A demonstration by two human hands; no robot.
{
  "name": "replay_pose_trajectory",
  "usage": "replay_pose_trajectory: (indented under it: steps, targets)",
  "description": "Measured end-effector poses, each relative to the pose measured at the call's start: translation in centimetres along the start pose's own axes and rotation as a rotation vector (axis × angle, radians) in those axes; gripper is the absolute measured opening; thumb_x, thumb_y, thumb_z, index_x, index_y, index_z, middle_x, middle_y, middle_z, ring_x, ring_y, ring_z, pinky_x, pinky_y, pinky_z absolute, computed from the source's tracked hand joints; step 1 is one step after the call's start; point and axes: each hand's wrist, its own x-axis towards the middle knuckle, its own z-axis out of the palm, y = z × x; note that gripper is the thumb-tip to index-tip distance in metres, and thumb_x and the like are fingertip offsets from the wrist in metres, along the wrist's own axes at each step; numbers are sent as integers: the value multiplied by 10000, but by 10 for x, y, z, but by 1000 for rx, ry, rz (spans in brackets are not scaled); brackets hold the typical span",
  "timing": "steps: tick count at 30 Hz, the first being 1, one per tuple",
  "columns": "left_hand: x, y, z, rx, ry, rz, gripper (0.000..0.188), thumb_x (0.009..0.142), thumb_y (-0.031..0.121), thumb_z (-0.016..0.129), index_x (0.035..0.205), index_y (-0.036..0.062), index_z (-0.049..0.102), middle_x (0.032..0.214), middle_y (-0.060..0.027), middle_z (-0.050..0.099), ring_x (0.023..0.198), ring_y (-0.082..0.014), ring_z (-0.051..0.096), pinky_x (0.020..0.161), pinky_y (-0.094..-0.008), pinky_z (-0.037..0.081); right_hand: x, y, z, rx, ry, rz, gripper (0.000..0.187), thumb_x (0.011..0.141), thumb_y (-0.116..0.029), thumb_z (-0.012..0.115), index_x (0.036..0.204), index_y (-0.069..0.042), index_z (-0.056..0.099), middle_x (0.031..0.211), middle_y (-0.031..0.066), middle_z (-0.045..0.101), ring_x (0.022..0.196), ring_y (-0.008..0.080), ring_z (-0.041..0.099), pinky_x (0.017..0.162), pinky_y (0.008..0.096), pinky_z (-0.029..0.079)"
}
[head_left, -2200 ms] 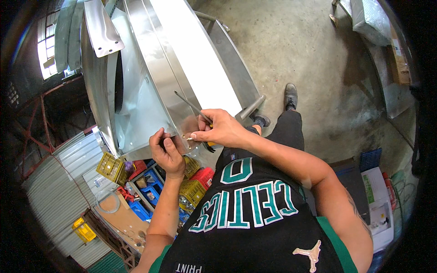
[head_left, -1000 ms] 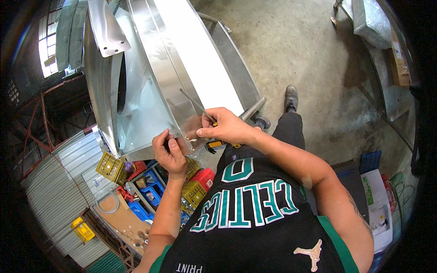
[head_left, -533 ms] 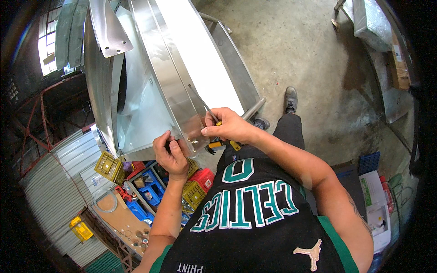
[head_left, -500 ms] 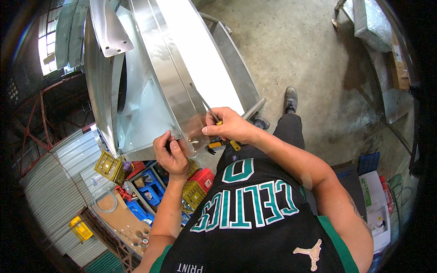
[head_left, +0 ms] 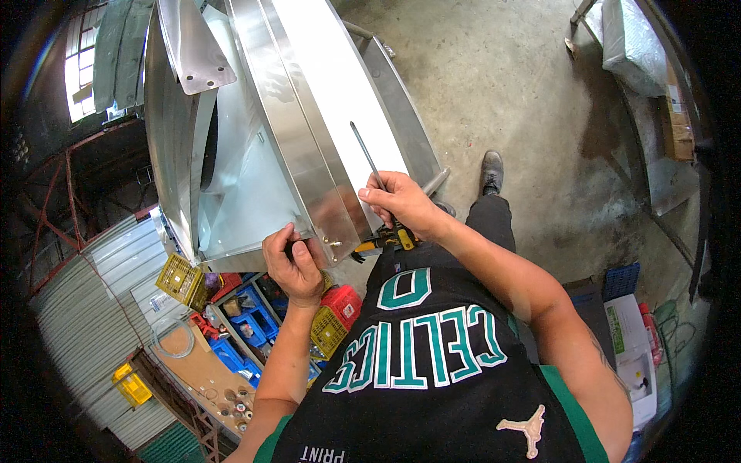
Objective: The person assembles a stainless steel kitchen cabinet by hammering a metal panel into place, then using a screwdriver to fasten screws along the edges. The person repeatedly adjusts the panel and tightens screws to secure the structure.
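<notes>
In my right hand (head_left: 401,202) is a screwdriver with a long thin shaft (head_left: 364,148), which slants up and away over the white surface. Its yellow and black handle (head_left: 403,234) shows below my fingers. A long shiny sheet-metal strip (head_left: 297,123) runs away from me, with small brass-coloured fasteners (head_left: 333,242) at its near corner. Just left of that corner is my left hand (head_left: 293,266), fingers curled and thumb bent in. Something dark shows between thumb and fingers, too hidden to name.
A metal bracket with holes (head_left: 202,76) juts over the left side of the metal assembly. Blue bins (head_left: 251,328) and a yellow crate (head_left: 182,279) stand at lower left. A tubular bar end (head_left: 437,182) sticks out near my leg. Plastic-wrapped goods (head_left: 634,42) lie at far right.
My right hand has moved a little right and away from the metal strip, and the screwdriver shaft has swung right and lifted off it. My left hand has barely moved.
</notes>
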Motion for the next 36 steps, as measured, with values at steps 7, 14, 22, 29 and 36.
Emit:
replay_pose_trajectory:
  steps: [7, 14, 22, 29, 36]
  targets:
    - [0, 0, 1, -4, 10, 7, 329, 1024, 253, 536, 1196, -19, 607, 991, -106, 587, 857, -203, 569, 800, -336, 484, 1, -6, 2, -36, 2, 21, 300, 964, -301, 706, 827, -80, 558, 665, -48, 504, 521, 44, 469, 451, 215, 394]
    - [1, 2, 1, -3, 1, 1, 340, 1028, 268, 532, 1192, -20, 611, 993, -111, 587, 858, -206, 569, 804, -338, 483, -6, -13, 5, -214, -110, -40, 288, 887, -255, 789, 827, -63, 582, 715, -34, 540, 655, 63, 494, 579, 252, 425]
    - [3, 5, 1, 6, -5, 6, 332, 1022, 253, 527, 1192, -20, 612, 982, -119, 585, 852, -213, 568, 799, -343, 481, -13, -16, 15, -270, -197, -96, 250, 861, -203, 786, 852, -25, 610, 724, -15, 553, 697, 83, 508, 633, 264, 438]
    - [2, 3, 1, 14, 0, 12, 323, 1019, 239, 528, 1187, -23, 615, 979, -121, 588, 849, -215, 568, 796, -342, 481, -18, -20, 18, -346, -218, -134, 152, 840, -88, 758, 889, -21, 631, 729, -36, 530, 695, 55, 491, 652, 241, 436]
    - [2, 3, 1, 1, 6, 17, 313, 1017, 226, 530, 1183, -25, 619, 994, -125, 596, 854, -217, 574, 796, -344, 484, -26, -24, 24, -404, -215, -117, 154, 845, -93, 751, 928, -3, 657, 732, -31, 535, 701, 63, 498, 656, 244, 445]
